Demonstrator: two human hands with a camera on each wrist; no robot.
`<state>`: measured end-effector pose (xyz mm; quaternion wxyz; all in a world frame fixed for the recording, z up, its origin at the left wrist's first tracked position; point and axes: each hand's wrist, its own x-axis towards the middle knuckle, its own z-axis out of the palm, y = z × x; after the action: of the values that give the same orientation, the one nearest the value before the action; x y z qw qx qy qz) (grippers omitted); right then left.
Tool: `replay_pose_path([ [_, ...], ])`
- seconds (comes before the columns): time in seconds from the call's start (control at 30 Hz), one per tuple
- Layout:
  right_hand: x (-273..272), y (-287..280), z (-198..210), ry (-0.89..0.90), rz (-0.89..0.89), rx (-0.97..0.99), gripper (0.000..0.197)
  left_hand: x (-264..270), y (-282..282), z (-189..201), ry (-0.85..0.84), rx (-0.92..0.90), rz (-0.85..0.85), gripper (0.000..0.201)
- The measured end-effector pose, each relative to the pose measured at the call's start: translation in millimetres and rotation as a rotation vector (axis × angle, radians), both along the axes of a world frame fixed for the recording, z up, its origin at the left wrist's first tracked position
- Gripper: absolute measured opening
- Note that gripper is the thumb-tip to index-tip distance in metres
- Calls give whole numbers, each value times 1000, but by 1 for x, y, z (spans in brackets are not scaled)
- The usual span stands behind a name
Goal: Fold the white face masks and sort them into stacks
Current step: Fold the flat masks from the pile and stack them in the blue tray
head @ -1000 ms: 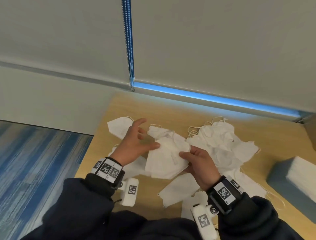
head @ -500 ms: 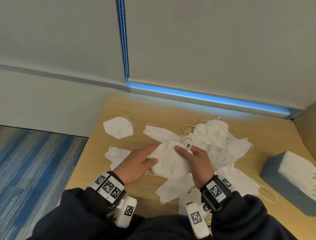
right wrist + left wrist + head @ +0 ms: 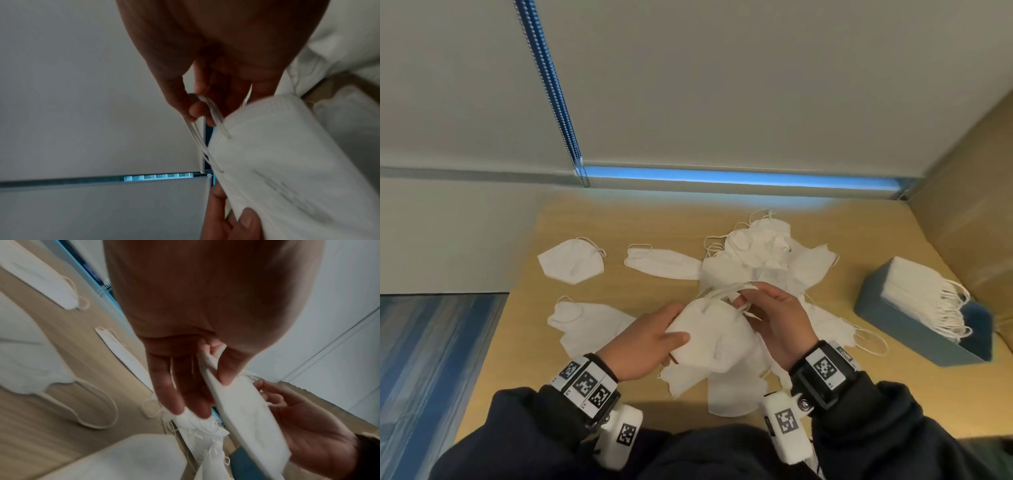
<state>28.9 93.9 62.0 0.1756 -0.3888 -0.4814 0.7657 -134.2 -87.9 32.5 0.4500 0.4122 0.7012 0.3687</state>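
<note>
I hold one folded white mask [image 3: 714,334] above the wooden table [image 3: 619,284], near its front edge. My left hand [image 3: 654,339] pinches the mask's left edge between thumb and fingers; the left wrist view shows that pinch on the mask [image 3: 242,410]. My right hand [image 3: 767,315] pinches its ear loops [image 3: 726,293] at the top, and the loops [image 3: 205,116] run over my curled fingers in the right wrist view. A heap of loose masks [image 3: 763,260] lies just beyond my hands. More masks [image 3: 726,387] lie under them.
Single masks lie at the left: one folded mask [image 3: 571,260], one flat mask [image 3: 661,263], one open mask [image 3: 585,325]. A blue box [image 3: 914,318] at the right holds a stack of folded masks [image 3: 924,291]. A wall and blind cord [image 3: 551,85] stand behind; carpet lies left.
The mask has been lifted toward me and flattened. My right hand shifted from the mask's right side up to its ear loops; my left hand moved from the top to the left edge.
</note>
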Motion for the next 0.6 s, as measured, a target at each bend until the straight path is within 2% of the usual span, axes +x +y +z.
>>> replay_pose_path([
  [0.13, 29, 34, 13, -42, 89, -181, 16, 16, 26, -5, 32, 48, -19, 24],
  [0.23, 53, 60, 15, -125, 191, -121, 19, 33, 52, -1, 6, 74, -62, 31],
  [0.3, 74, 82, 18, -200, 236, -66, 11, 45, 71, -2, 33, 69, -137, 31],
  [0.37, 97, 112, 16, -243, 165, -14, 11, 50, 82, -3, 91, 43, -209, 28],
  [0.47, 141, 167, 8, -275, -119, 45, 27, 62, 109, 2, 129, 64, -237, 21],
  [0.53, 159, 184, 4, -271, -96, 132, 22, 79, 139, 10, 164, 95, -246, 16],
  [0.6, 168, 189, 2, -220, -11, 181, 14, 102, 173, 11, 44, 71, -175, 14],
])
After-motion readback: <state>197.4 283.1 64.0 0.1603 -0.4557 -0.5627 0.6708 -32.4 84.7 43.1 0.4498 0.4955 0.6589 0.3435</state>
